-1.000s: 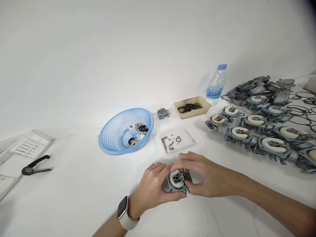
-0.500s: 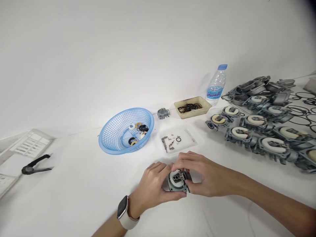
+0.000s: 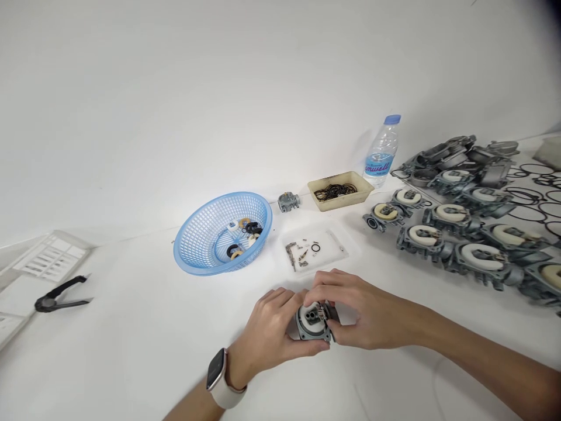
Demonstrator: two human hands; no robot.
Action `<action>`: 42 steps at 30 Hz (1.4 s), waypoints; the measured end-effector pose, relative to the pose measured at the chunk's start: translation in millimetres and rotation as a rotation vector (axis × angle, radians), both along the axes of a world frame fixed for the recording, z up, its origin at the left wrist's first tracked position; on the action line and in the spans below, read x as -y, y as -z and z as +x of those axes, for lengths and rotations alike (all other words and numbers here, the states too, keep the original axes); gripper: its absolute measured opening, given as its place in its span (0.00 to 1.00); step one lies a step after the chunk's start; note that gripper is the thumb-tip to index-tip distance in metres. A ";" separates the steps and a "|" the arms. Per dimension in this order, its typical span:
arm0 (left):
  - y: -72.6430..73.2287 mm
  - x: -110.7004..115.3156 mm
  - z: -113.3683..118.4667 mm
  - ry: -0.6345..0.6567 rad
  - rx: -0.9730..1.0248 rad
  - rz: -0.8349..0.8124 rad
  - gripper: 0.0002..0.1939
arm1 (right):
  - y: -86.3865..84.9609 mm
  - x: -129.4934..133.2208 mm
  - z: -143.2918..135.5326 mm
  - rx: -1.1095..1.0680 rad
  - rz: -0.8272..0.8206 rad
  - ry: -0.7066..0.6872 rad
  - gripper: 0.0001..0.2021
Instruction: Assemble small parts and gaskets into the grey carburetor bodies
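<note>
The metal body (image 3: 312,317) is at the near middle of the scene, over the white table (image 3: 131,351), with its white ring (image 3: 307,325) facing up; both hands hold it. The left hand (image 3: 276,327) grips from the left, thumb along the near edge, fingers curled toward the far side. The right hand (image 3: 359,310) bends around the right side, thumb and fingertips against the body beside the slim metal piece (image 3: 323,313) next to the ring; since fingers cover part of that spot, I cannot tell whether they pinch the piece. The likeliest trouble sits there: a sideways push from the right thumb could leave the piece crooked or flick it out, tilting the ring with it. A slack left grip could let the body turn under that pressure. A dropped part might be lost among the loose bits in the clear tray (image 3: 337,264), just beyond the hands, where 1 black ring (image 3: 312,248) lies. A careless swing of the right elbow could knock the metal bodies (image 3: 482,257) crowded on the right.
</note>
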State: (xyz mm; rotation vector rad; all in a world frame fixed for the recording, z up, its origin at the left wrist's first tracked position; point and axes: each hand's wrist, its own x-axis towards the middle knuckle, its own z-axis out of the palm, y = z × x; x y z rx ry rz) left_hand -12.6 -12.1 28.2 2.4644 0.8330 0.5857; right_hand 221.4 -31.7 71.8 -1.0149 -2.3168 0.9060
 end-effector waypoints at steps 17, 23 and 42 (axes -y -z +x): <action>-1.1 -0.4 0.5 -0.001 0.009 -0.007 0.26 | -0.9 0.5 0.1 -0.008 0.005 0.009 0.19; 0.2 0.3 -0.2 0.003 0.001 0.009 0.27 | -0.3 0.3 1.1 -0.004 0.028 0.008 0.19; -1.8 -1.0 0.5 0.010 -0.007 0.024 0.27 | 0.8 0.2 -1.2 -0.016 0.065 -0.008 0.19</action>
